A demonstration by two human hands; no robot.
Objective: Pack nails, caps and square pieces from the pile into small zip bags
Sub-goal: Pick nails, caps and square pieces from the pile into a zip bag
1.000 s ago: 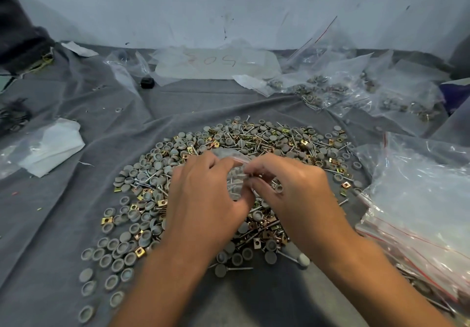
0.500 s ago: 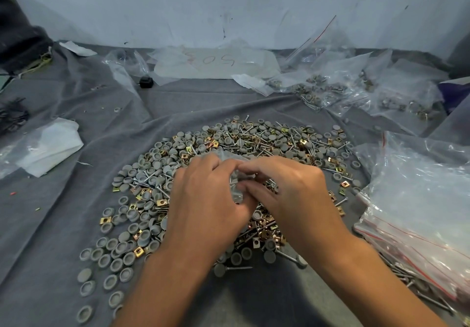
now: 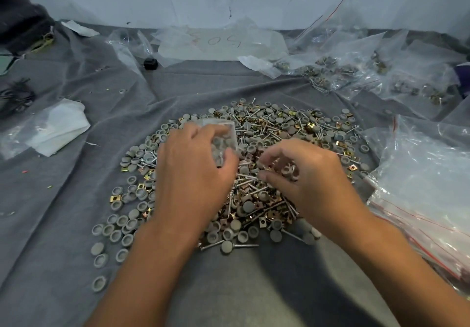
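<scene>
**Holding a small bag, picking from the pile**

Gripping a small zip bag [image 3: 223,141] with the left hand [image 3: 193,171], up over the far side of the pile [image 3: 254,174]. Reaching down with the right hand [image 3: 305,181], fingers curled round a few gray caps right on the pile. Probably light, thin and floppy, that bag, so best held by its top edge. Sharp little nails, so better picked up by the middle. Spare bags [image 3: 419,186] waiting at the right.

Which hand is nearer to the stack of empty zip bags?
Right. The right hand picks at the pile beside the stack of empty zip bags; the left hand, holding a small bag, is farther away.
</scene>
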